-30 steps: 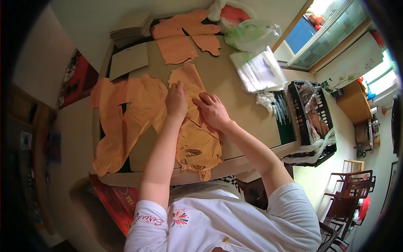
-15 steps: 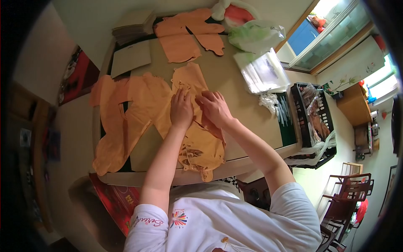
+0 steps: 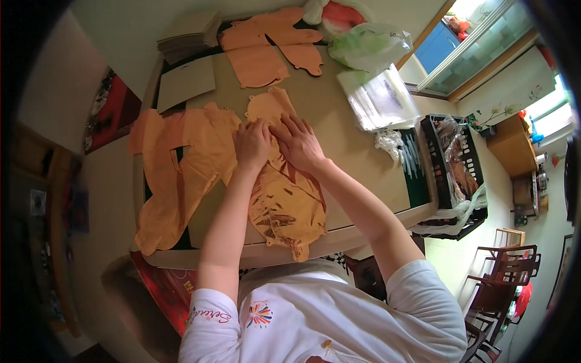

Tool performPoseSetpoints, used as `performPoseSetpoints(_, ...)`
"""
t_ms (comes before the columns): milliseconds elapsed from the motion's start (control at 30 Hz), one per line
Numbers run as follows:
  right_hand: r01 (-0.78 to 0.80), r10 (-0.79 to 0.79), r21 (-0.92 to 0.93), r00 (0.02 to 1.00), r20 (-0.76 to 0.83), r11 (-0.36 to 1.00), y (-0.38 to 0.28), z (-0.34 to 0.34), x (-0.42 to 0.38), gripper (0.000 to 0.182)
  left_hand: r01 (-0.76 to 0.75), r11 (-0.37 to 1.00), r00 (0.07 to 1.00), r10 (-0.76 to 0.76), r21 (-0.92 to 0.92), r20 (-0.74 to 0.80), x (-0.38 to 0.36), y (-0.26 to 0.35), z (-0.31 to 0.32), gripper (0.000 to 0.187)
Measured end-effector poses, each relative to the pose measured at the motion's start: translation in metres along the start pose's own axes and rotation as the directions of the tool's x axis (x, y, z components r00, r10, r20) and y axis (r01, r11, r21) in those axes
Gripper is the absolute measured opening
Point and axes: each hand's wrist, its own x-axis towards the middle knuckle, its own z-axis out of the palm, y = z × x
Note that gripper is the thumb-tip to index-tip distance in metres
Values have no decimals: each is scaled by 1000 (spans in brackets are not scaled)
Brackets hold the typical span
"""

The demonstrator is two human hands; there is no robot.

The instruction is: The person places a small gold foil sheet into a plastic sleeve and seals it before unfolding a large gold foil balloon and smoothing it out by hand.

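A flat, shiny rose-gold foil balloon (image 3: 287,209) lies in front of me, its lower end reaching over the near table edge. On its upper part, my left hand (image 3: 253,145) has its fingers bent and pinched together on the foil. My right hand (image 3: 299,144) rests flat on the balloon just to the right, fingers stretched out and the thumb towards the left hand. More flat foil balloons (image 3: 163,199) are spread at the left, and others (image 3: 257,57) lie at the far side. The foil under my palms is hidden.
A brown cardboard sheet (image 3: 363,175) covers much of the table. Around it are a stack of cards (image 3: 189,36), a single card (image 3: 186,83), clear plastic bags (image 3: 381,100), white ribbon (image 3: 388,143), straws (image 3: 411,156) and a black crate (image 3: 449,175).
Both hands have shifted a little left and away from me over the balloon. The left fingers have bent more, and the balloon's lower part looks more spread out.
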Motion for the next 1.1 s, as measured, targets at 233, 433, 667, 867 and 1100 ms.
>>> performPoseSetpoints(233,32,-32,8,999,-32,999,4,3,1,38,218,975,964,-208,44,-164,-2,-62,-20,25)
performPoseSetpoints(433,31,-31,-3,999,-35,1000,3,6,-1,38,624,106,596,-706,-774,383,-41,-83,-79,25)
performPoseSetpoints(667,30,-29,17,998,-54,999,3,6,-1,37,533,160,739,-566,-831,365,-30,-36,-94,26)
performPoseSetpoints(867,24,-24,1,998,-55,1000,2,4,1,36,477,310,876,-246,-822,415,-8,14,-39,35)
performPoseSetpoints(1100,4,-3,-32,1000,31,999,6,8,-3,35,125,866,969,-211,-484,-128,-19,-7,-24,27)
